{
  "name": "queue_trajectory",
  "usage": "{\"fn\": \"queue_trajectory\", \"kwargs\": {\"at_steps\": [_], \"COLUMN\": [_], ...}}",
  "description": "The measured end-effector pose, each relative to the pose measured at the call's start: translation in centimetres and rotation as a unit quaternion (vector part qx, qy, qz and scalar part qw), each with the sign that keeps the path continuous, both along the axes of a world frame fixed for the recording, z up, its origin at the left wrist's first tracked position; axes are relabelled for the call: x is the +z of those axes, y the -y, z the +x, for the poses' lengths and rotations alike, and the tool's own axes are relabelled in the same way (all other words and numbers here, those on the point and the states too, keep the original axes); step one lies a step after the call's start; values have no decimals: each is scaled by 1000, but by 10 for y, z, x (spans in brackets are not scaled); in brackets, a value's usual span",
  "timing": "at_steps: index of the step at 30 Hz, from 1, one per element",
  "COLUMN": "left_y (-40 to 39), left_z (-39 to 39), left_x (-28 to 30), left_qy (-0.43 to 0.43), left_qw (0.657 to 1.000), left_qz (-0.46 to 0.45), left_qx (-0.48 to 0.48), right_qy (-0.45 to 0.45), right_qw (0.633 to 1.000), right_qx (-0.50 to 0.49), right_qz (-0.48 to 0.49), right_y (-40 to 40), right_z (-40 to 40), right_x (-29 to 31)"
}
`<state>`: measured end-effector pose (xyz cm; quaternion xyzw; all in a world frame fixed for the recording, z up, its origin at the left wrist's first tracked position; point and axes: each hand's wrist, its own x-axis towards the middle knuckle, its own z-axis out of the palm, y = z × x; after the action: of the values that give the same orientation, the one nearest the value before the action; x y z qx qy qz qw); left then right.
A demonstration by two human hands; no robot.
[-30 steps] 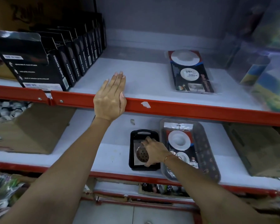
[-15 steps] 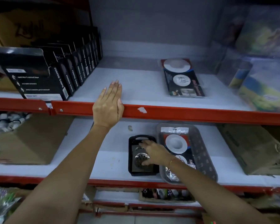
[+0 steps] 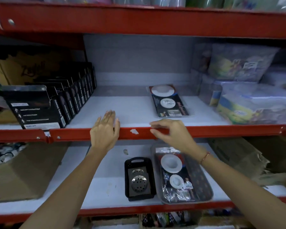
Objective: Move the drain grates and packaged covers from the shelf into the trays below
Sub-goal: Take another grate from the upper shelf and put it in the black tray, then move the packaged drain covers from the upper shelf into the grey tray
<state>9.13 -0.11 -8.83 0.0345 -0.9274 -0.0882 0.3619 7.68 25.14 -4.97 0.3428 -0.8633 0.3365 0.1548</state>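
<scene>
One packaged cover (image 3: 169,100) lies flat on the upper white shelf, toward the back. Below, a small black tray (image 3: 127,176) holds square metal drain grates (image 3: 139,181). Right of it a grey tray (image 3: 203,180) holds another packaged cover (image 3: 173,174). My left hand (image 3: 104,132) rests flat on the red front rail of the upper shelf, fingers together and holding nothing. My right hand (image 3: 170,131) hovers at that rail, in front of the shelf's packaged cover, fingers loosely curled and empty.
A row of black boxes (image 3: 56,103) fills the upper shelf's left side. Plastic-wrapped bundles (image 3: 248,96) crowd its right side. Cardboard boxes (image 3: 21,172) sit at both ends of the lower shelf. A red beam (image 3: 139,20) runs overhead.
My right hand has let go of the grate in the black tray and risen to the upper shelf's rail. The camera has tilted upward. My left hand has stayed on the rail.
</scene>
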Motion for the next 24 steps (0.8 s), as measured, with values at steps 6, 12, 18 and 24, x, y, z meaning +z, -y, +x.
{"fn": "queue_trajectory", "kwargs": {"at_steps": [6, 12, 18, 24], "left_y": [-53, -93, -102, -108], "left_z": [-52, -129, -169, -180], "left_x": [43, 74, 72, 69], "left_qy": [108, 169, 154, 172], "left_qw": [983, 819, 746, 701], "left_qz": [125, 544, 643, 686], "left_qx": [-78, -77, -77, -92], "right_qy": [76, 259, 363, 440], "right_qw": [985, 905, 850, 827], "right_qx": [-92, -226, -224, -180], "right_qz": [-124, -250, -309, -299], "right_y": [-30, -67, -81, -68], "right_z": [-75, -175, -227, -241], "right_x": [40, 41, 40, 34]}}
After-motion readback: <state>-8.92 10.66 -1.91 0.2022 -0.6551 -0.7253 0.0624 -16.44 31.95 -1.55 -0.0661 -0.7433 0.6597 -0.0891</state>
